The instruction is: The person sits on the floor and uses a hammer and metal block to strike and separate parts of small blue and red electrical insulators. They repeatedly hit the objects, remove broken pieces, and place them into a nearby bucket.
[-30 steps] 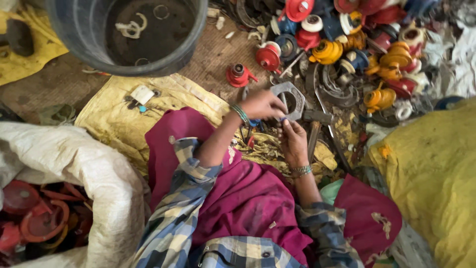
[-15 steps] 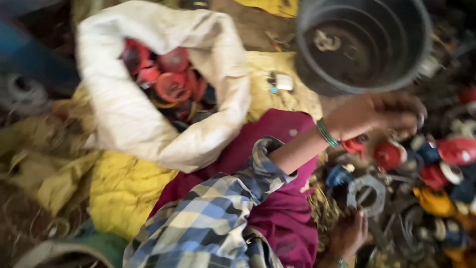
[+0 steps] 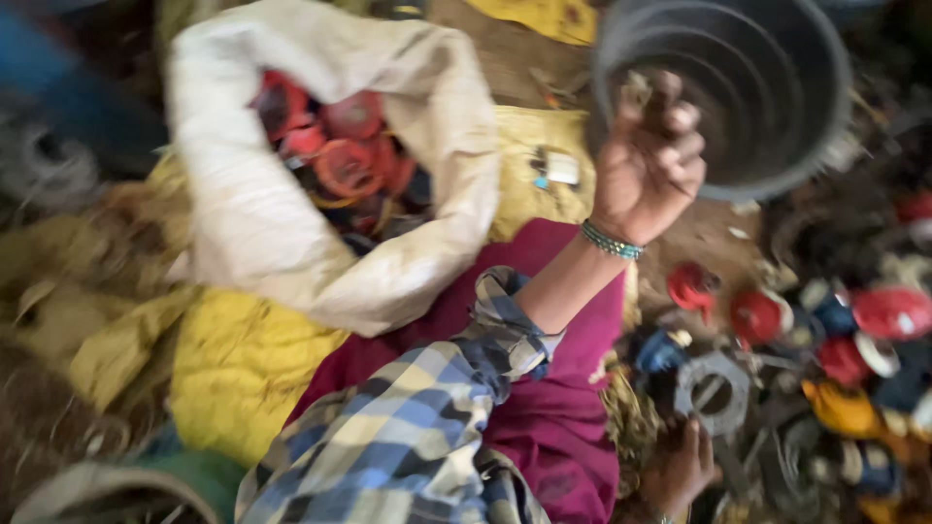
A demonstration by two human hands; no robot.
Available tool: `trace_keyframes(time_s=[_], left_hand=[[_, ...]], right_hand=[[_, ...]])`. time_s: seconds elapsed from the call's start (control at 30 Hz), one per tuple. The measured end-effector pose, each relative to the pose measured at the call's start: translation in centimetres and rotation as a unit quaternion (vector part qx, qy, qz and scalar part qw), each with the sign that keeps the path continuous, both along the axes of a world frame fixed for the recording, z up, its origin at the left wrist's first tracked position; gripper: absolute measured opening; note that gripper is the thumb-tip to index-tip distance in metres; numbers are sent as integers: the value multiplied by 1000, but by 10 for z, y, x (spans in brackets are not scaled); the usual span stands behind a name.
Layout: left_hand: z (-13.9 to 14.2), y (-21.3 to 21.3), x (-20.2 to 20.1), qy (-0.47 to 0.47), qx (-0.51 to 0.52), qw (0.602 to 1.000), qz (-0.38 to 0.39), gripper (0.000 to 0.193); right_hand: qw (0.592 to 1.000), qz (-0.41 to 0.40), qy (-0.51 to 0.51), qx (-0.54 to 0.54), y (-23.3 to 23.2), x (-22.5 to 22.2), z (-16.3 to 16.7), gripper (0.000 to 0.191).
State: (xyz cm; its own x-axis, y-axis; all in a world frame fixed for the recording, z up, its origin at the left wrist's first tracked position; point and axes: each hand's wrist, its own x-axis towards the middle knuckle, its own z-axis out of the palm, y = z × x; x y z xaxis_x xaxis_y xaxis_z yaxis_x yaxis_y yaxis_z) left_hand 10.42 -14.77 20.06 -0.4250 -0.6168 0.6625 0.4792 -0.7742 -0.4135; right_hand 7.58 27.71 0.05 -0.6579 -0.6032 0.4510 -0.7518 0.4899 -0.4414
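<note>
My left hand (image 3: 646,170) is raised at the near rim of a dark round bucket (image 3: 777,146). Its fingers are closed around a small pale piece (image 3: 637,89). A beaded bracelet sits on the wrist, and the plaid sleeve is rolled up. Low in the frame, my right hand (image 3: 680,471) lies just under a grey metal plate with a round hole (image 3: 714,393) and touches its lower edge. Blur hides whether it grips the plate. A maroon cloth (image 3: 563,427) covers my lap.
A white sack (image 3: 291,243) full of red plastic wheels (image 3: 340,155) lies open at the left on yellow sheeting (image 3: 243,369). A heap of red, blue and orange spools and metal parts (image 3: 835,359) fills the right side. A small white object (image 3: 561,170) lies by the bucket.
The view has swung left and blurred. My left hand left the grey plate and rose with a small piece to the bucket's rim. My right hand stays low by the plate.
</note>
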Motion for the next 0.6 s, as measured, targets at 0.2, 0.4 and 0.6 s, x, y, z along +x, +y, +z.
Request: trace_keyframes(time_s=[0.2, 0.4, 0.6], left_hand=[[-36, 69, -83, -324, -296, 895, -84, 39], [-122, 140, -117, -434, -702, 500, 264, 29], [-170, 155, -89, -379, -854, 173, 311, 87]], right_hand=[[788, -230, -461, -336, 5, 24, 28, 20], [825, -276, -411, -272, 61, 48, 33, 25], [852, -273, -396, -208, 73, 53, 7, 27]])
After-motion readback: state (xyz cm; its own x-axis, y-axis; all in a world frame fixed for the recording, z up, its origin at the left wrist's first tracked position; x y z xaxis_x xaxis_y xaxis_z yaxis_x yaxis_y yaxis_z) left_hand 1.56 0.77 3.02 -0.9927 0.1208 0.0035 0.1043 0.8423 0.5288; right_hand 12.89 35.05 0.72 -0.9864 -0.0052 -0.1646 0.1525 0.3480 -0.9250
